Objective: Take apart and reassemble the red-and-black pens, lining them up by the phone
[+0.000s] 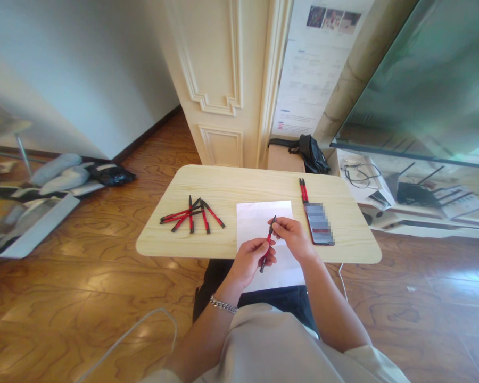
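The red-and-black pen is slanting above the white paper, with both hands holding it: the left hand is gripping its barrel in curled fingers, and the right hand is pinching its upper black end. Rightward, two similar pens are lying just beyond the phone; leftward, a loose pile of pens is lying on the pale table.
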The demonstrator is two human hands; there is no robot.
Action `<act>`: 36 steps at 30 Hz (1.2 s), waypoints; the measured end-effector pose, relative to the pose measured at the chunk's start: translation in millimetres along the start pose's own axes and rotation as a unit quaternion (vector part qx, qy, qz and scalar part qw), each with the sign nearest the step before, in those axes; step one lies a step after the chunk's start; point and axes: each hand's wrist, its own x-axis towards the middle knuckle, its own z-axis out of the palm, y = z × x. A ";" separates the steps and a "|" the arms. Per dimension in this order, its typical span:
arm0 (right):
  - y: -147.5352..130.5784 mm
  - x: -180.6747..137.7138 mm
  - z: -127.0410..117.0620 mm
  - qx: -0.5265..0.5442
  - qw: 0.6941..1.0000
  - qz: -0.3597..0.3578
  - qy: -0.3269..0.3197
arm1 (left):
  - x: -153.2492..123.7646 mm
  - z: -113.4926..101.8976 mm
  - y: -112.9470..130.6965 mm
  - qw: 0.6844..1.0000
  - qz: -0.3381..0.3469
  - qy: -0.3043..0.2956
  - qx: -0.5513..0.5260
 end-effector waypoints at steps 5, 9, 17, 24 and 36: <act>9.7 0.2 8.0 -0.014 0.999 0.005 0.039 | 3.8 1.0 -4.1 0.989 0.068 0.087 0.095; 13.7 -2.5 13.6 -0.008 0.997 0.008 0.080 | 4.8 4.0 -4.6 0.985 0.081 0.097 0.113; 2.9 0.3 6.9 0.086 0.994 0.027 0.061 | 2.6 5.4 -1.9 0.998 0.011 0.041 0.045; 10.5 -1.5 10.9 0.075 0.991 0.032 0.104 | 3.7 6.1 -7.7 0.998 0.023 0.049 0.042; 12.3 -0.4 13.2 0.122 0.988 0.057 0.080 | 3.4 4.4 -7.6 0.999 0.015 0.045 0.022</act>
